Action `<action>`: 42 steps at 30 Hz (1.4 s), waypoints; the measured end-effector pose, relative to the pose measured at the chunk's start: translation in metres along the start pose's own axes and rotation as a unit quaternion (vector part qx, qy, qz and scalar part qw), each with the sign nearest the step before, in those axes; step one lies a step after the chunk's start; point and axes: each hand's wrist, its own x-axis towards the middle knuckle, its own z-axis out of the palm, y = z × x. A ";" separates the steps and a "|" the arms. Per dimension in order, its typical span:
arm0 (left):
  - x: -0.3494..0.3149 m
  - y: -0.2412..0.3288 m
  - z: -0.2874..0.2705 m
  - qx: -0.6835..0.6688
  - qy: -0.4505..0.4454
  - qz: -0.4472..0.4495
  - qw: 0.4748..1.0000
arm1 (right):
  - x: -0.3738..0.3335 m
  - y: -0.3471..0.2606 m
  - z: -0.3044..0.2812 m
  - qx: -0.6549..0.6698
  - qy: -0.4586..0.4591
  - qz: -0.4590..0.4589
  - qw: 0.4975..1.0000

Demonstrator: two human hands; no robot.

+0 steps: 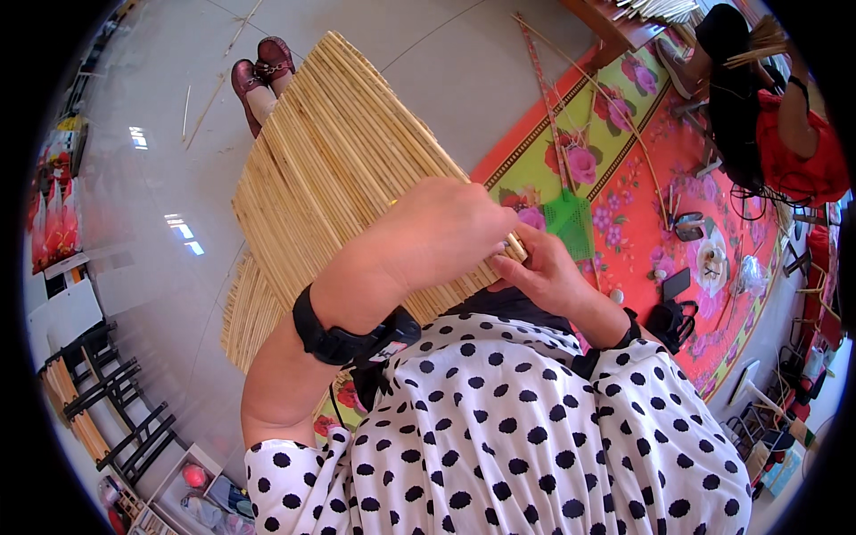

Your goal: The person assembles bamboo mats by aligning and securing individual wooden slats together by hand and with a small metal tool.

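Reed mat (330, 152): one, on lap. Left hand (441, 227) clenched over its near edge; right hand (539, 272) pinched one reed end. Two maroon shoes (260, 73) beyond.

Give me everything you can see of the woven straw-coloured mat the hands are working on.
The woven straw-coloured mat of thin parallel reeds looks like pale dry stalks laid side by side. It slopes from the person's lap out toward the dark red shoes, over the grey floor. Its near edge sits under the left hand and right hand, whose fingers pinch a reed end there. A second layer shows beneath at lower left.
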 end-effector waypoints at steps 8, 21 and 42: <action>0.012 0.008 -0.005 0.043 -0.020 0.031 0.998 | -0.003 -0.012 0.002 -0.056 0.001 0.012 0.998; -0.023 -0.011 -0.011 -0.043 0.064 -0.002 0.997 | 0.000 -0.005 -0.005 0.010 -0.014 0.015 1.000; -0.008 -0.005 0.000 -0.032 0.048 0.020 0.998 | 0.001 -0.011 0.002 -0.021 -0.001 0.005 1.000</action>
